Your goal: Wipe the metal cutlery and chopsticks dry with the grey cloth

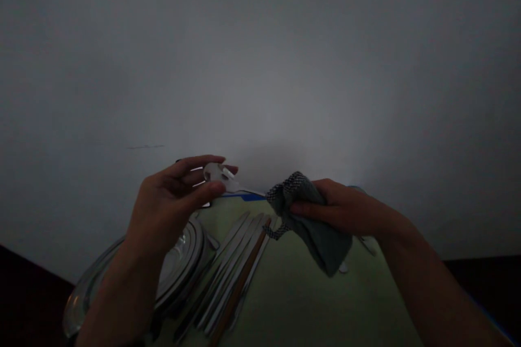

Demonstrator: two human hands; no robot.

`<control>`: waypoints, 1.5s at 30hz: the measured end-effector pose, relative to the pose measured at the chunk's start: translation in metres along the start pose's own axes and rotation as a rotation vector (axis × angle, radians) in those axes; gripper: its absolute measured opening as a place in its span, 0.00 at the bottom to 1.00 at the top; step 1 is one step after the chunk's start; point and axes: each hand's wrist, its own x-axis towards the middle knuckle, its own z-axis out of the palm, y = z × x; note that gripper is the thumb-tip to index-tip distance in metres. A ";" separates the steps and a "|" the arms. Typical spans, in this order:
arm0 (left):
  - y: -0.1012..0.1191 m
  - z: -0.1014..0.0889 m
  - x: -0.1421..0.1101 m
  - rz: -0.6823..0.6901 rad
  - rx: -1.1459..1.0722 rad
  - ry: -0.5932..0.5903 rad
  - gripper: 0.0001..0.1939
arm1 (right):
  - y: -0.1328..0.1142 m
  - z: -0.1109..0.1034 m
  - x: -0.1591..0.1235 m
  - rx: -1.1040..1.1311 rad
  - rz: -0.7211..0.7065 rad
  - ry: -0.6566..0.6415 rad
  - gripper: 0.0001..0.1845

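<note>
My left hand pinches a metal kitchen utensil by its broad, shiny head, thumb below and fingers above. Its exact kind is hard to make out in the dim light. The thin handle points right, and its end disappears into a folded grey-green cloth with a checked edge. My right hand is closed on that cloth, around or against the handle; the folds hide which. Both hands are raised over the table.
On the green table lies a row of long metal utensils, one brown stick-like piece among them. Round metal dishes are stacked at left. Small metal pieces lie near my right wrist. A pale wall rises behind.
</note>
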 end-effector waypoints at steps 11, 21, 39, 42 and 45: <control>0.002 0.041 -0.005 -0.015 0.471 -0.326 0.13 | -0.014 0.014 -0.001 -0.292 -0.145 0.024 0.11; -0.009 0.050 0.000 -0.189 0.274 -0.257 0.15 | -0.020 0.038 0.006 -0.556 -0.077 0.192 0.11; -0.001 0.024 -0.001 -0.304 0.377 -0.077 0.14 | 0.001 0.009 0.001 -0.397 -0.139 0.137 0.16; -0.002 0.037 -0.003 -0.261 0.350 -0.186 0.16 | -0.004 0.026 0.007 -0.402 -0.189 0.112 0.14; -0.005 0.045 -0.002 -0.184 0.376 -0.310 0.16 | -0.003 0.042 0.014 -0.440 -0.225 0.085 0.14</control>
